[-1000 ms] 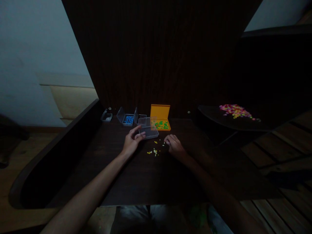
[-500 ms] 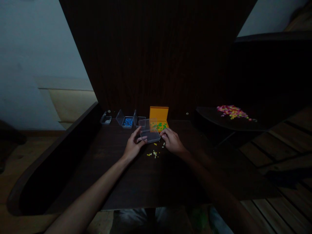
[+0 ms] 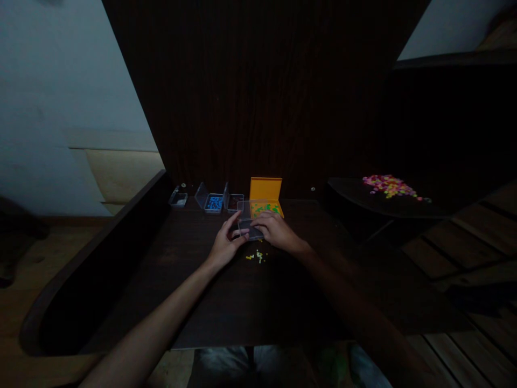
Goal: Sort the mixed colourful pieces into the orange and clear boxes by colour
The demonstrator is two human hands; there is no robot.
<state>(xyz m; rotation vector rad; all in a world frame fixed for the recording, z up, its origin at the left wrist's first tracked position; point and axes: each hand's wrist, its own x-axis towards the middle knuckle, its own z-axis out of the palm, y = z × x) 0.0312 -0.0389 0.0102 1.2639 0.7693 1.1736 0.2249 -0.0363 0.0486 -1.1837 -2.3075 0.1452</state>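
Observation:
My left hand grips the left side of a clear plastic box, its lid raised, a little above the dark tabletop. My right hand reaches over the box's right part with fingers bent and close together. Whatever those fingertips hold is hidden or too small to make out. Small yellow and whitish pieces lie scattered on the table just below the hands. Behind the box stands an open orange case with green pieces in it, partly covered by the box and my right hand.
Left of the orange case stand an open clear box, one with blue pieces, and a smaller one with something white. A pile of pink, yellow and purple pieces lies on a side shelf. A raised side panel borders the left.
My right hand has moved left from beside the box's right edge to over it. My left hand still holds the box. The whole view has shifted slightly.

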